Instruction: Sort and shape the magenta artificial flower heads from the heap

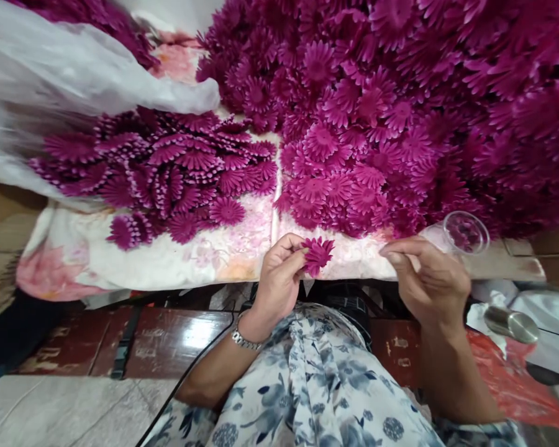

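Observation:
My left hand (280, 276) pinches a magenta artificial flower (318, 256) between thumb and fingertips, just over the front edge of the cloth-covered table. To its right, my right hand (431, 279) is closed in a pinch; whatever sits between thumb and forefinger, if anything, is too small to make out. A clear plastic cup (466, 233) lies right behind the right hand, its round mouth facing me. Beyond both hands rises a large heap of loose magenta flower pieces (363, 143). On the left, flower pieces lie in stacked, overlapping rows (168, 167).
White translucent plastic sheeting (84, 68) covers part of the left side. A floral cloth (163, 264) spreads over the table. Below it is a dark red wooden bench (181, 338) with a black strap. At lower right are a metal cylinder (512, 324) and a red plastic bag (517, 379).

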Demonstrator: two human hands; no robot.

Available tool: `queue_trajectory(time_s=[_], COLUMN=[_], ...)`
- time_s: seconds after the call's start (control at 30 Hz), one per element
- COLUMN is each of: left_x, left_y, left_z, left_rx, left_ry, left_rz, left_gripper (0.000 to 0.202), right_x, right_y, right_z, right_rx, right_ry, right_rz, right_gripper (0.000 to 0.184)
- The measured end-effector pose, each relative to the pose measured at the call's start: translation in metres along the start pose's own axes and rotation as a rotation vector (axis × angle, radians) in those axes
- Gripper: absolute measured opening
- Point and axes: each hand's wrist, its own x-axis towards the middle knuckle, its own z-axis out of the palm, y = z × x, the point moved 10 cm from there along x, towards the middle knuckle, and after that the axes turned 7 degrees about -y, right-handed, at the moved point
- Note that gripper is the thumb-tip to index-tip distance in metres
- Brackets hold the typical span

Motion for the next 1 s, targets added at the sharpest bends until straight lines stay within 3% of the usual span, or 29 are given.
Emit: queue_trajectory(time_s=[0.13, 0.23, 0.33, 0.43, 0.6, 0.73, 0.87, 1.0], left_x=[-0.001, -0.003, -0.004, -0.003, 0.0, -0.001, -0.005, -0.009], left_y=[0.004, 0.006, 0.008, 0.008, 0.003, 0.004, 0.009, 0.017], left_z=[-0.001, 0.003, 0.001, -0.004, -0.006, -0.006, -0.01, -0.005], left_rx=[0.117, 0.241, 0.33, 0.331, 0.184, 0.203, 0.303, 0.481], left_ry=[-0.044, -0.122, -0.129, -0.081, -0.024, -0.016, 0.014, 0.015], left_rz=[0.045, 0.077, 0.107, 0.092, 0.034, 0.066, 0.141, 0.204], left_gripper=[0.011, 0.006, 0.005, 0.009, 0.012, 0.013, 0.009, 0.009], right_x=[0.018, 0.025, 0.024, 0.02, 0.009, 0.007, 0.007, 0.008], right_y=[-0.036, -0.058, -0.067, -0.069, -0.072, -0.066, -0.061, -0.059], right_z=[0.044, 0.066, 0.08, 0.082, 0.076, 0.079, 0.089, 0.089], right_rx=[0.178, 0.215, 0.213, 0.17, 0.109, 0.141, 0.183, 0.175], right_ry=[-0.264, -0.418, -0.531, -0.517, -0.385, -0.386, -0.501, -0.485], right_rz=[-0.145, -0.259, -0.332, -0.394, -0.492, -0.442, -0.369, -0.34], right_gripper=[0.017, 0.022, 0.016, 0.007, 0.01, 0.014, 0.021, 0.013])
